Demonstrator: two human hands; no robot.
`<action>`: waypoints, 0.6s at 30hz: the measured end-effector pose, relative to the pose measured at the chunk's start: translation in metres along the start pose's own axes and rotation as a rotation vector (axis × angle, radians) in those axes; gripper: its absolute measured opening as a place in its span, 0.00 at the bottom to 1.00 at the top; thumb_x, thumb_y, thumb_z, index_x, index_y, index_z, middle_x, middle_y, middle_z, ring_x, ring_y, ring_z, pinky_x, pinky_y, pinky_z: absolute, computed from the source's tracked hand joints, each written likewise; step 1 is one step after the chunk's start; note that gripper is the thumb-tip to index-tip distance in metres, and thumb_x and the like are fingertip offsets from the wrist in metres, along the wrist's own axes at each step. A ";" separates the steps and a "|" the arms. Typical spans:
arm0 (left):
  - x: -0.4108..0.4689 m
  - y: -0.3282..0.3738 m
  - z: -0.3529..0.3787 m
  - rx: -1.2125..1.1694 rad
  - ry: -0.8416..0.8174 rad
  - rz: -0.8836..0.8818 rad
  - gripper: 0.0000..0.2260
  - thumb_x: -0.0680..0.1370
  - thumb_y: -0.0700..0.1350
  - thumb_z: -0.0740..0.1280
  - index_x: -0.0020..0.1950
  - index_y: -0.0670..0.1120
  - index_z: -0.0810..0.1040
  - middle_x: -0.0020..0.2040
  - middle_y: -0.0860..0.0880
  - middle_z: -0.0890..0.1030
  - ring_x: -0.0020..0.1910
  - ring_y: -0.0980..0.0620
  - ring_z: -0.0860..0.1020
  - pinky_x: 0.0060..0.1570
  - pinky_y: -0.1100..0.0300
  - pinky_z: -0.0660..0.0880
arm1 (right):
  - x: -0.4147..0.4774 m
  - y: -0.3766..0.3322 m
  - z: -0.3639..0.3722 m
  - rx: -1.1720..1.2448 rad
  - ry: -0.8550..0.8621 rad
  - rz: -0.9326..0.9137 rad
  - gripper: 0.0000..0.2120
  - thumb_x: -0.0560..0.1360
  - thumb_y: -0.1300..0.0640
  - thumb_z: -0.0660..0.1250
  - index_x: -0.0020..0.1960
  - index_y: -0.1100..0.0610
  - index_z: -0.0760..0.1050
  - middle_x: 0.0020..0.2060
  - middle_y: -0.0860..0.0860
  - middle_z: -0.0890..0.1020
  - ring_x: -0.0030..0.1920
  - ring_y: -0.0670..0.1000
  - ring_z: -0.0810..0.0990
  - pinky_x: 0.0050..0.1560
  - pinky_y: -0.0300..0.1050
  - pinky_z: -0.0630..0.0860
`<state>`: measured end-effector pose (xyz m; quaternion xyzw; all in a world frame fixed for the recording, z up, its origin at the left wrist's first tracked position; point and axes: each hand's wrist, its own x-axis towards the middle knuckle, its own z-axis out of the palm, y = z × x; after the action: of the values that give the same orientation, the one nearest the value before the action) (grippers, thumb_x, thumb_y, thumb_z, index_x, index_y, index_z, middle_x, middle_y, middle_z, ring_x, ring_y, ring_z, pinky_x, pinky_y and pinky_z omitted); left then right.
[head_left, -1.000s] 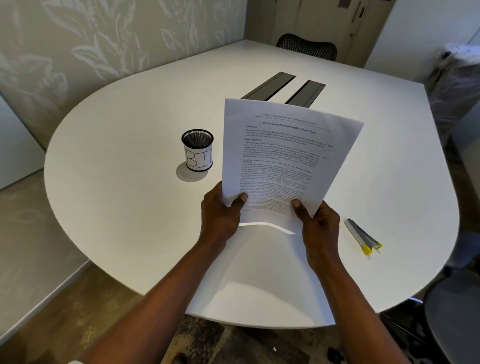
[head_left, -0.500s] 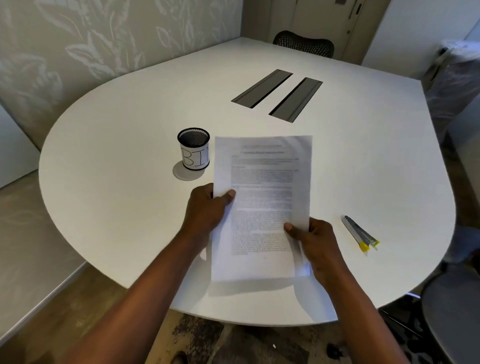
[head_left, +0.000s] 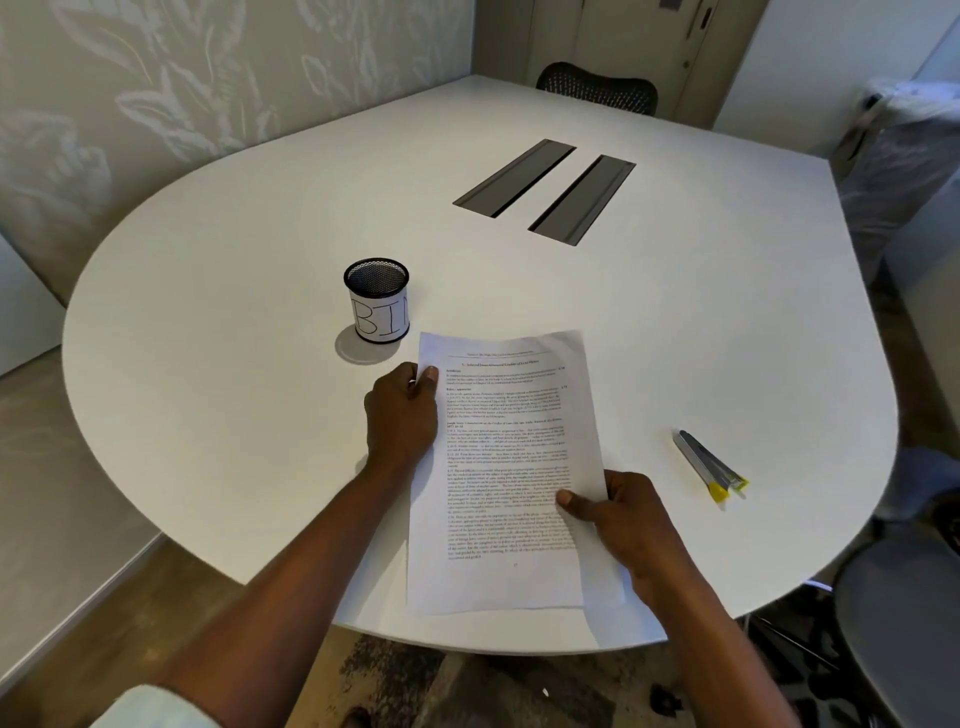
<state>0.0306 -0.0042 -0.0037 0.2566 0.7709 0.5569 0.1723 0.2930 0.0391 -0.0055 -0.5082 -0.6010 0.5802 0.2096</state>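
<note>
The sheet (head_left: 511, 467) runs lengthwise away — left hand (head_left: 400, 415) pinches its far-left edge, right hand (head_left: 623, 514) the near-right (thumbs on top).

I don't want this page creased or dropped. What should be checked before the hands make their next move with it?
1. The left hand grips the printed sheet at its far left edge: ok.
2. The right hand pinches the sheet's right edge, thumb on top: ok.
3. Sheet resting fully flat on the table: cannot tell; a shadow shows beside its near right corner.
4. Mesh cup marked BIN upright, just beyond the sheet's far left corner: ok.
5. Cup empty inside: cannot tell.
6. Two yellow-tipped pens lie to the right, apart from the sheet: ok.
</note>
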 end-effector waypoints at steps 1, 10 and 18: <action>-0.003 -0.002 0.002 0.028 0.022 0.039 0.22 0.85 0.47 0.66 0.33 0.47 0.61 0.29 0.52 0.66 0.32 0.50 0.62 0.37 0.52 0.58 | 0.000 0.001 -0.002 -0.022 -0.011 -0.009 0.03 0.78 0.55 0.77 0.50 0.48 0.87 0.44 0.43 0.91 0.42 0.46 0.90 0.42 0.42 0.83; -0.010 -0.022 0.011 0.100 0.038 0.100 0.23 0.86 0.47 0.63 0.33 0.50 0.59 0.28 0.54 0.63 0.34 0.47 0.62 0.40 0.50 0.58 | 0.015 -0.008 -0.052 -0.145 0.191 -0.114 0.07 0.77 0.65 0.76 0.44 0.54 0.88 0.37 0.52 0.89 0.38 0.52 0.87 0.44 0.46 0.85; -0.014 -0.022 0.013 0.159 0.044 0.151 0.23 0.86 0.45 0.64 0.34 0.50 0.59 0.28 0.52 0.66 0.30 0.50 0.63 0.35 0.49 0.59 | 0.040 -0.006 -0.103 -0.681 0.506 -0.258 0.12 0.75 0.53 0.78 0.58 0.52 0.84 0.52 0.52 0.85 0.53 0.55 0.83 0.53 0.47 0.76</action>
<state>0.0452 -0.0076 -0.0287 0.3143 0.7947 0.5110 0.0921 0.3616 0.1239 0.0107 -0.5951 -0.7461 0.1755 0.2417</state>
